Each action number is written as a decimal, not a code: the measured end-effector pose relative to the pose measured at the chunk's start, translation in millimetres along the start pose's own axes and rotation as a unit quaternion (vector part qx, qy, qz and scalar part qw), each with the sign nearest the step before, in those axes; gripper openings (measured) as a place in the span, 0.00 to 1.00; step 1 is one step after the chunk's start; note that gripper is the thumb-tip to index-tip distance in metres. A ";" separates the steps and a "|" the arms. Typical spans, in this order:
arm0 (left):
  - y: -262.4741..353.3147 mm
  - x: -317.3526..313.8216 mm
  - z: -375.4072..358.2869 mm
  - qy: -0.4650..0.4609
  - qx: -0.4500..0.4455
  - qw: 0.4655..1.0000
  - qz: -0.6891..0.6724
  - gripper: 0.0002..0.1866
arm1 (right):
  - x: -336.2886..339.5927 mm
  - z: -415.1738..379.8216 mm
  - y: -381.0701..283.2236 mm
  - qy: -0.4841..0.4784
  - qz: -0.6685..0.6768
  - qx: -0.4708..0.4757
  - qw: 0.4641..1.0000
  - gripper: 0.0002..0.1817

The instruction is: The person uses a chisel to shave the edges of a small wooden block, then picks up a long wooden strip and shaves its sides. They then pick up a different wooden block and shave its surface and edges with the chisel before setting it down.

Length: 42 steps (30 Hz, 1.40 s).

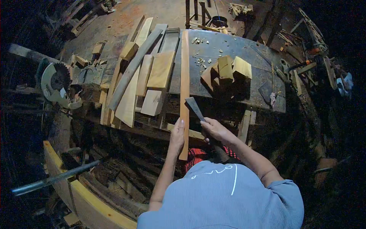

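A long, narrow reddish-brown wooden strip (184,72) runs from the far side of the bench down toward my lap. Near its lower end, my left hand (177,133) is closed around it, thumb along the face. My right hand (214,129) grips a dark tool with a flared metal blade (194,108). The blade's wide end angles up and left, right at the strip's right edge. Part of the tool below the fist is in shadow, so its exact kind does not show.
Planks and boards (160,68) lie stacked left of the strip. Short wood blocks (225,68) stand on the bench (244,47) to the right, with wood chips (200,61) behind them. A circular saw (55,84) is at far left, and a metal pipe (57,178) juts in below.
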<state>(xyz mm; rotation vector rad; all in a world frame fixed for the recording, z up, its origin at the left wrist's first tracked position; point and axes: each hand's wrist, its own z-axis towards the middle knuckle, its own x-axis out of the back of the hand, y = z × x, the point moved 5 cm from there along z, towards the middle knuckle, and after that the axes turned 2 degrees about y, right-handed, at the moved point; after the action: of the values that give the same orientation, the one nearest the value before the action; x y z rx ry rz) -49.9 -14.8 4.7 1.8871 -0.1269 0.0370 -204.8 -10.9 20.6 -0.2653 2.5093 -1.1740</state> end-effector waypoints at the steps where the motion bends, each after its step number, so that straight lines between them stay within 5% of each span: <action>1: 5.6 -0.1 -3.1 0.001 0.015 1.000 0.007 0.26 | -3.2 -2.5 0.3 0.001 0.000 0.002 1.000 0.17; 10: 5.6 -5.4 -9.6 -0.008 0.016 1.000 0.016 0.26 | 5.4 19.5 -8.7 0.070 -0.021 0.085 0.994 0.14; 16: 0.6 2.2 -10.7 0.015 0.040 0.999 0.032 0.28 | -9.1 -0.1 -5.6 0.020 0.020 0.021 0.999 0.13; 22: -17.3 5.3 -18.0 -0.006 0.035 0.998 0.044 0.29 | 7.0 18.4 -24.4 0.057 0.023 0.074 0.995 0.12; 28: -11.5 12.3 -28.3 -0.001 0.092 0.994 0.051 0.29 | 6.9 30.3 -1.4 0.052 -0.147 0.122 0.980 0.12; 32: -5.0 9.8 -34.3 -0.019 0.092 0.995 0.026 0.28 | 19.1 52.3 -8.6 0.067 -0.073 0.108 0.989 0.17; 33: -9.3 9.6 -35.1 -0.020 0.090 0.995 0.027 0.28 | 10.2 38.6 -18.8 0.075 0.018 0.036 0.996 0.18; 37: -17.4 14.7 -38.7 0.007 0.044 0.998 0.043 0.26 | 10.4 46.8 7.7 0.052 -0.113 0.083 0.989 0.16; 42: -4.0 11.2 -53.2 0.001 0.058 0.996 0.062 0.26 | 15.0 49.3 -26.5 0.076 -0.008 0.051 0.996 0.15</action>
<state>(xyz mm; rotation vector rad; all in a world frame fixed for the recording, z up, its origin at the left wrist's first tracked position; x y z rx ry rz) -36.3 36.1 18.7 1.9936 -0.2456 0.1343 -198.6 -67.2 8.3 -0.1757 2.5687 -1.3708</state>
